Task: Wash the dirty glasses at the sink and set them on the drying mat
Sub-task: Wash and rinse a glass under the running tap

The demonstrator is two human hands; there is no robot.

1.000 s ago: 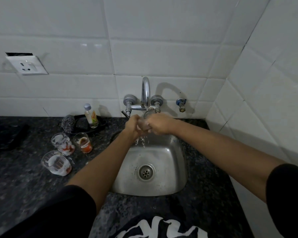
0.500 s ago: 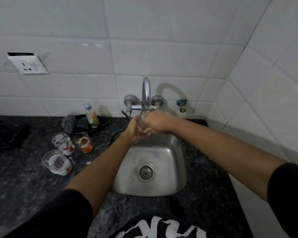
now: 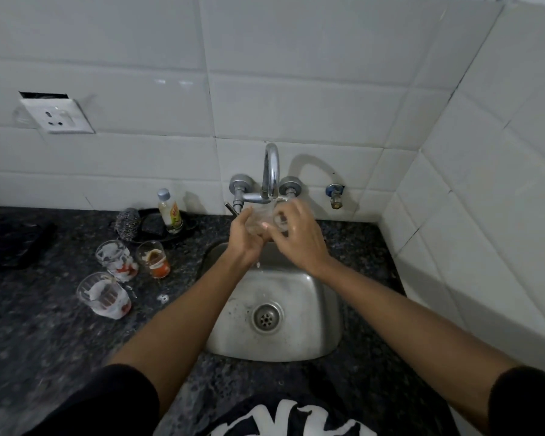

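Right hand (image 3: 299, 239): fingers curled over the top and far side of a clear glass (image 3: 261, 220), thumb at its rim. Left hand (image 3: 246, 234): fingers cupped round the same glass from below and the left. Glass: held between both hands, tilted, directly under the tap (image 3: 272, 171) spout, above the back of the sink (image 3: 312, 325); water drips from beneath the hands into the basin.

Sink: steel, set in a dark speckled counter (image 3: 44, 341); drain (image 3: 266, 316) at centre.

Counter, left of sink: three dirty glasses, grouped close together, well apart from the held one: near glass (image 3: 104, 294), white residue; far-left glass (image 3: 116, 260), white and red residue; far-right glass (image 3: 154, 259), orange residue.

Behind these: scrubber (image 3: 127, 222) and small bottle (image 3: 170, 210) on a dark dish (image 3: 188, 225) against the wall.

Wall: white tile; socket (image 3: 57, 116) upper left; valve (image 3: 335, 195) right of tap.
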